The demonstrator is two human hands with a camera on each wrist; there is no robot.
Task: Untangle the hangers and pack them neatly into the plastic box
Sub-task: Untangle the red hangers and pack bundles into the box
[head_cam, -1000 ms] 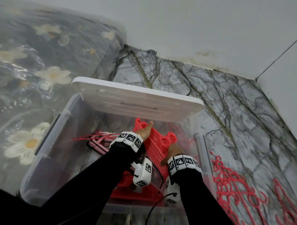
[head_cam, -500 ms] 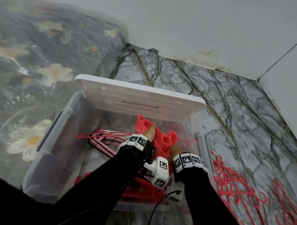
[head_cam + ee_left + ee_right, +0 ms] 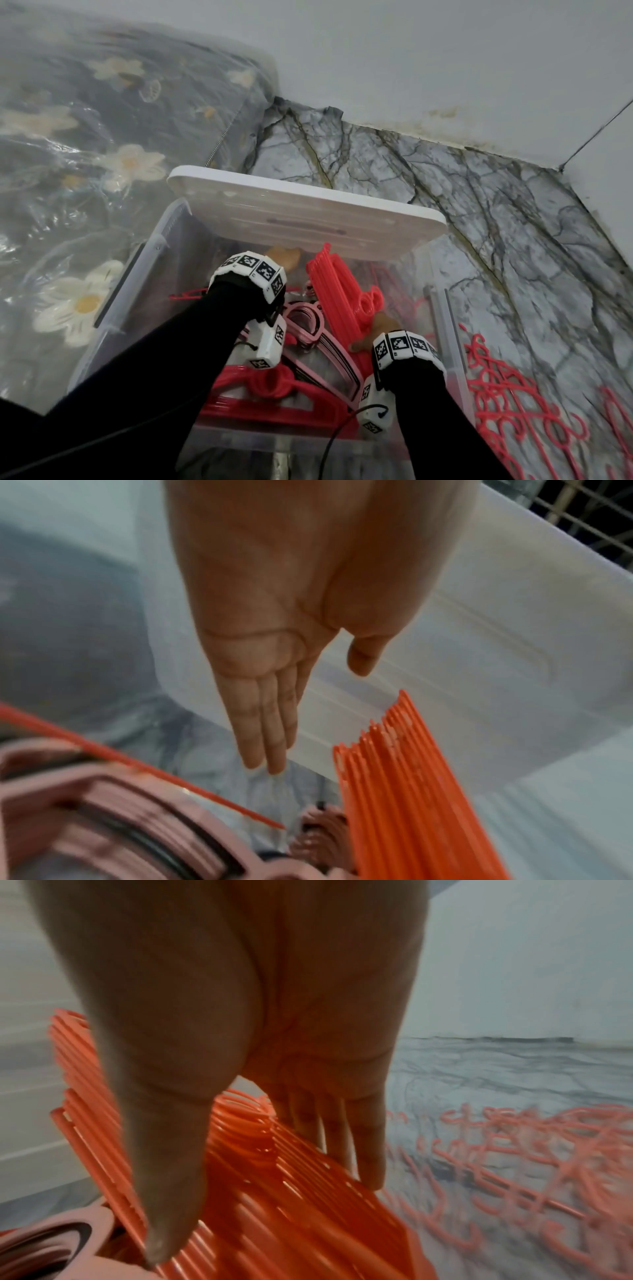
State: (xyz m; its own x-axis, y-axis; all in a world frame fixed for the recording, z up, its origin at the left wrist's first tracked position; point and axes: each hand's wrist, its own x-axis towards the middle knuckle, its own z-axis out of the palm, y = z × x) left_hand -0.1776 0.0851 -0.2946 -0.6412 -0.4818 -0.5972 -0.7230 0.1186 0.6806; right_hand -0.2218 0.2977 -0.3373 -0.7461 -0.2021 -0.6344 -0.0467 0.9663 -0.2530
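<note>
A clear plastic box (image 3: 137,291) stands on the floor with its white lid (image 3: 308,219) leaning over the back. Inside, a tilted stack of red hangers (image 3: 339,294) (image 3: 404,791) (image 3: 308,1218) leans at the right. My right hand (image 3: 380,325) (image 3: 267,1191) grips its lower part, thumb on the near side and fingers behind. My left hand (image 3: 284,258) (image 3: 287,696) hovers left of the stack under the lid, fingers straight and holding nothing. Pink hangers (image 3: 318,329) (image 3: 120,818) lie in the middle, and more red hangers (image 3: 274,401) lie at the front.
A tangle of loose red hangers (image 3: 513,394) (image 3: 531,1150) lies on the marble floor (image 3: 479,222) right of the box. A plastic-wrapped flowered quilt (image 3: 85,171) fills the left side. A white wall runs behind.
My left hand has let go of the top of the red stack and moved left, toward the lid. My right hand has kept its hold on the stack.
</note>
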